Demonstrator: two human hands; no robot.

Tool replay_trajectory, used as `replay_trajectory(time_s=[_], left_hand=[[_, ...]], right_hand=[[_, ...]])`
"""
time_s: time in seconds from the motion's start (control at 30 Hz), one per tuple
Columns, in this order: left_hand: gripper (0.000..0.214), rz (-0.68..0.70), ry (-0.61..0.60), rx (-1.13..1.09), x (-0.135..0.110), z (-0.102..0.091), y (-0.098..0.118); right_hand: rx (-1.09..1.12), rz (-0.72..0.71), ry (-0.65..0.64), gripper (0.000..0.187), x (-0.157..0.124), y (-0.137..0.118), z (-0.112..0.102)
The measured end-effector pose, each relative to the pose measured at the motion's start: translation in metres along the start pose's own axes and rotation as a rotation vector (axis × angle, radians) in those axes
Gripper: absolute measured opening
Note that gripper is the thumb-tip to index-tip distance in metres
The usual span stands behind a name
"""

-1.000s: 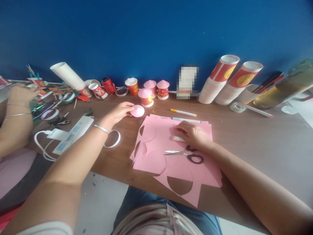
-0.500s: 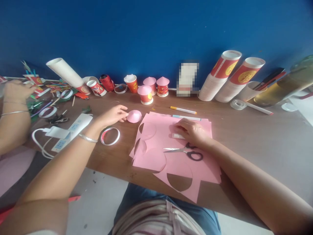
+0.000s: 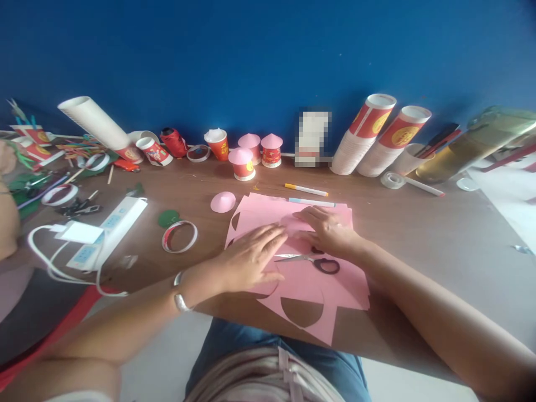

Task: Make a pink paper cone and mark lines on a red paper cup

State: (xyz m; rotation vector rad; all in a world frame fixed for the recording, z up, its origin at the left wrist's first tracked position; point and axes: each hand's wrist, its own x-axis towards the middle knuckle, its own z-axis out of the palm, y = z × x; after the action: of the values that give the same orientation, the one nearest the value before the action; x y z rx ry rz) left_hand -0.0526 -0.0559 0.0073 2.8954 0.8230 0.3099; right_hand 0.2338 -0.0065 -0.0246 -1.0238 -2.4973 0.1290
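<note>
Pink paper sheets (image 3: 347, 293) with round cut-outs lie stacked in front of me. Over their left part stretches my left hand (image 3: 251, 259), fingers extended and nothing visible in it. My right hand (image 3: 330, 228) rests on the paper with its fingers bent; a pale blur shows by its fingertips, and what it holds is hidden. Scissors (image 3: 326, 266) with dark handles lie on the paper just below the right hand. A shallow pink paper cone (image 3: 223, 202) sits on the table left of the sheets, apart from both hands.
Behind stand red cups topped with pink cones (image 3: 271, 151) and tall paper cup stacks (image 3: 362, 134). Two markers (image 3: 306, 190) lie beyond the paper. On the left are a white paper ring (image 3: 180, 237), a power strip (image 3: 106, 234) and another person's arm (image 3: 8, 212).
My left hand has left the pink cone and moved right, over the paper towards my right hand. The white stick under my right hand no longer shows clearly. The view has shifted slightly.
</note>
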Motion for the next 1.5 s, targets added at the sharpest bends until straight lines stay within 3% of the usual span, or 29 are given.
replay_trajectory(time_s=[0.07,0.2,0.3,0.43,0.57,0.67,0.77,0.87,0.97,1.13,1.27,1.5], left_hand=[[0.082,0.029,0.017,0.0,-0.001,0.004,0.004],[0.053,0.057,0.072,0.006,-0.006,0.003,0.009],[0.037,0.05,0.121,0.009,-0.014,0.0,0.011],[0.011,0.054,0.175,0.121,-0.033,-0.009,0.006],[0.016,-0.036,0.187,0.196,-0.053,-0.024,0.0],[0.018,-0.053,0.195,0.187,-0.056,-0.028,0.006],[0.012,-0.008,0.196,0.114,-0.046,-0.021,0.019],[0.014,0.037,0.106,0.085,-0.032,-0.008,0.028],[0.01,0.032,0.008,0.075,-0.024,-0.001,0.027],[0.009,0.057,-0.091,0.124,-0.019,-0.009,0.012],[0.01,-0.016,-0.097,0.134,0.002,-0.015,-0.004],[0.01,-0.164,-0.146,0.227,0.043,-0.002,-0.026]], right_hand=[[-0.054,-0.03,-0.029,0.038,-0.007,-0.001,-0.005],[-0.177,0.018,-0.036,0.022,-0.023,-0.001,-0.01],[-0.204,0.094,0.074,0.031,-0.034,-0.01,-0.011],[-0.158,-0.039,0.05,0.05,-0.05,-0.032,-0.01],[-0.195,-0.056,0.01,0.058,-0.056,-0.041,-0.004],[-0.205,-0.005,0.01,0.041,-0.052,-0.037,-0.001],[-0.234,-0.04,0.021,0.021,-0.047,-0.034,-0.003],[-0.278,-0.121,0.012,0.023,-0.045,-0.032,-0.007],[-0.369,-0.109,0.046,0.03,-0.046,-0.026,-0.011],[-0.447,-0.043,0.098,0.031,-0.05,-0.007,-0.019],[-0.479,-0.008,0.152,0.023,-0.049,0.004,-0.019],[-0.454,0.0,0.134,0.028,-0.038,0.019,-0.014]])
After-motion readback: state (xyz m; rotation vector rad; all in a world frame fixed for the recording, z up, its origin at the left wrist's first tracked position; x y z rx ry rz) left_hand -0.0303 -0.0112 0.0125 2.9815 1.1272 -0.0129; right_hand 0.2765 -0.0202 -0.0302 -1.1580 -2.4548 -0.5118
